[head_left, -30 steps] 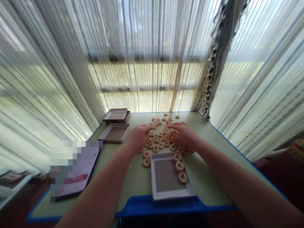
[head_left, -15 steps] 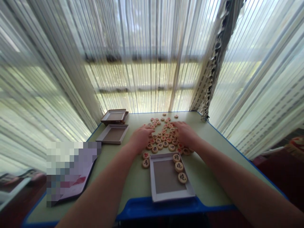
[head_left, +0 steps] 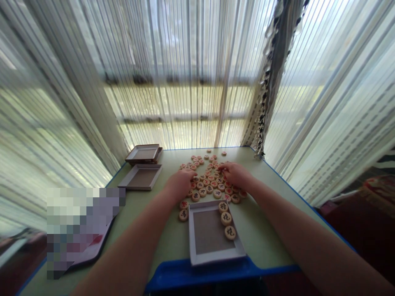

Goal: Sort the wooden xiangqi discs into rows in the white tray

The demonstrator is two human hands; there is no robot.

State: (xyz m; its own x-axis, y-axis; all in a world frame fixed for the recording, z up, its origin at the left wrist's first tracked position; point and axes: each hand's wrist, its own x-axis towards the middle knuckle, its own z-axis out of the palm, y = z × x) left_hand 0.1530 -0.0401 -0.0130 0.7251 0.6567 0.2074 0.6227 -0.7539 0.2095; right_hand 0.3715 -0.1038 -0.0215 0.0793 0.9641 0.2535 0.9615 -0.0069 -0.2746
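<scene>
Round wooden pieces [head_left: 209,189] with red or black characters lie spread over the pale green table [head_left: 262,238]. At the left side of the spread is my left hand [head_left: 181,181], its fingers bent over some pieces; whether it grips one is hidden. My right hand [head_left: 233,173] is on the right side, fingertips at the pieces there, and what lies under them is too small to tell. Nearer to me, a shallow open box [head_left: 211,232] holds three black-character pieces [head_left: 226,218] along its right side. Two more pieces [head_left: 183,214] sit just left of the box.
Another open box part [head_left: 140,177] lies at the left, with stacked box parts [head_left: 143,153] behind it. A dark-edged flat object [head_left: 98,246], partly pixelated, is at the near left. Blue trim [head_left: 200,271] edges the table; striped curtains [head_left: 185,49] hang behind.
The view has shifted slightly, moving the scene left in the picture. My right hand has drawn a little closer to the middle of the pieces, and its fingers are more bent.
</scene>
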